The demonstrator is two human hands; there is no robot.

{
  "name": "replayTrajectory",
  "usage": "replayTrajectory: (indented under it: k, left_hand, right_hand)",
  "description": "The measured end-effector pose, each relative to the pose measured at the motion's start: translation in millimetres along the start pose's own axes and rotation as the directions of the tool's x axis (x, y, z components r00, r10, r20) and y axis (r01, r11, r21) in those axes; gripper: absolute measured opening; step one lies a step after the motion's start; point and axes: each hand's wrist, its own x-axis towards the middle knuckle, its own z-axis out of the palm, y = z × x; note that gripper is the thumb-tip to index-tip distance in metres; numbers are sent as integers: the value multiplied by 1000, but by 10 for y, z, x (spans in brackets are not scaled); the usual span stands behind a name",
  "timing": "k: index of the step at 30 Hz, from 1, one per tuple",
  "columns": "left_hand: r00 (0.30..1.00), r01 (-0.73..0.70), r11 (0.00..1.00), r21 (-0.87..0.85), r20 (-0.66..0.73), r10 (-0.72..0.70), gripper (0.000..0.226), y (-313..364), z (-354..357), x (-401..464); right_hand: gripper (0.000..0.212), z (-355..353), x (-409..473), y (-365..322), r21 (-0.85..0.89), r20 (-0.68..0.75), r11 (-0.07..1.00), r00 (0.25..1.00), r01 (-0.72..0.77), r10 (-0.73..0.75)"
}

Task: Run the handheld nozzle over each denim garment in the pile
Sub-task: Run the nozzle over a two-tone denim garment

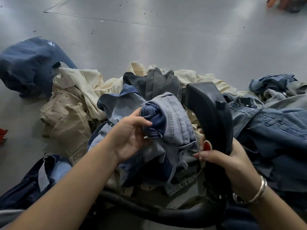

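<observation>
The hands work side by side at the near edge of the pile. The left hand [132,138] pinches a rolled fold of light blue denim [167,120], thumb on top and fingers curled beneath, lifting that piece clear of the heap, probably so its surface is raised and taut for cleaning. The right hand [221,161] grips the handle of the black nozzle [209,112], fingers wrapped round it close to a red button [206,145]. The nozzle's wide mouth points away from the person, just right of the held fold, near it but apparently not on it. A ribbed hose [132,205] trails under both forearms. Beyond the left hand lie cream and tan garments [69,110]; right of the right hand, more blue denim [274,123] spreads over the grey tabletop [149,44]. Much of the pile looks unsorted.
</observation>
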Motion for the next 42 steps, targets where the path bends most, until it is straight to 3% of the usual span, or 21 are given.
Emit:
replayTrajectory:
  k: [4,9,13,28,32,35,39,42]
  left_hand:
    - [999,-38,989,-146,31,43,61,14,-8,6]
    - [988,-150,964,-219,-8,152,62,137,-115,14]
    - [985,-172,962,-212,-11,174,60,92,-93,22]
    - [993,-115,982,-152,-25,113,69,107,-61,18]
    - [998,-64,970,-236,-13,63,73,123,-139,6]
    - [995,-25,947,-319,85,55,75,110,-137,-5]
    - [969,22,912,-409,233,81,50,117,-69,-20]
    - [970,28,913,-408,231,73,39,109,-51,-9]
  right_hand:
    - [18,-47,-48,-118,-40,187,999,982,-24,31]
    - [45,-108,-119,-97,-133,305,979,933,-156,190]
    - [32,15,-117,-105,-257,368,962,911,-90,184]
    - [18,35,-93,-34,-28,182,999,982,-35,40]
    - [37,-87,-24,5,57,41,998,999,-5,2]
    - [40,-111,47,11,109,-9,993,999,-45,46]
    - [31,-12,131,12,144,48,987,997,-73,67]
    - [31,49,176,59,87,51,994,997,-59,55]
